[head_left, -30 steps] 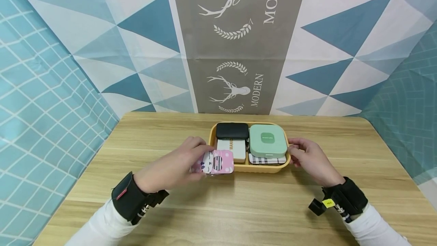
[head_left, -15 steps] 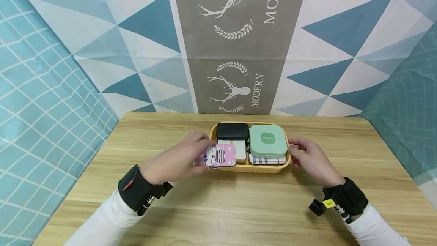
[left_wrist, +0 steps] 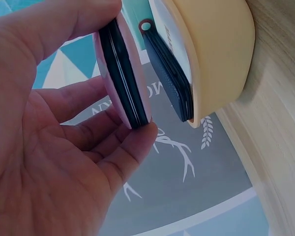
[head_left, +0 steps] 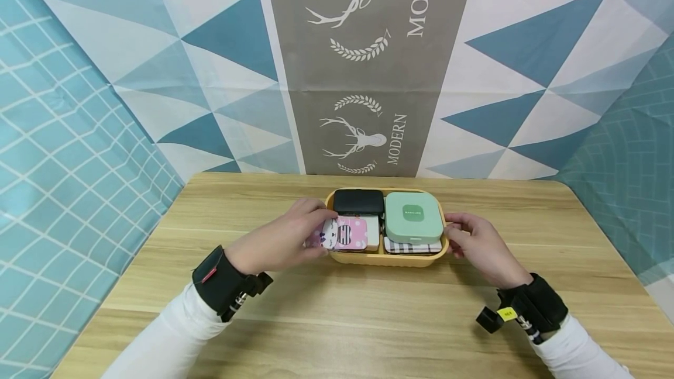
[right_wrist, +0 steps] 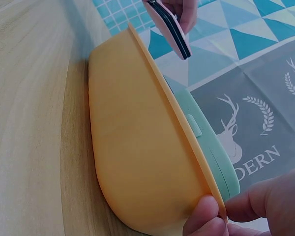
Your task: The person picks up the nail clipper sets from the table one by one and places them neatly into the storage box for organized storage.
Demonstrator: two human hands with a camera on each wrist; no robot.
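Observation:
In the head view, my left hand (head_left: 284,238) grips a flat pink zip case (head_left: 351,233) printed with a cartoon cat. It is above the left front of a yellow plastic basket (head_left: 384,259). The left wrist view shows the case's dark zipped edge (left_wrist: 125,78) between thumb and fingers, apart from the basket wall. My right hand (head_left: 481,247) pinches the basket's right rim, as the right wrist view also shows. Inside the basket are a black case (head_left: 358,201), a white lettered box (head_left: 373,233) partly hidden by the pink case, a mint-green box (head_left: 413,215) and a checked flat case (head_left: 413,247).
The basket stands on a wooden table (head_left: 337,320), towards its back edge. A divider runs between its left and right halves. Behind the table hangs a patterned cloth (head_left: 363,75), with blue tile-patterned covering (head_left: 68,151) on the left.
My left hand has moved the pink zip case forward and slightly right, from the basket's front left corner to over its left half. The right hand and basket have stayed put.

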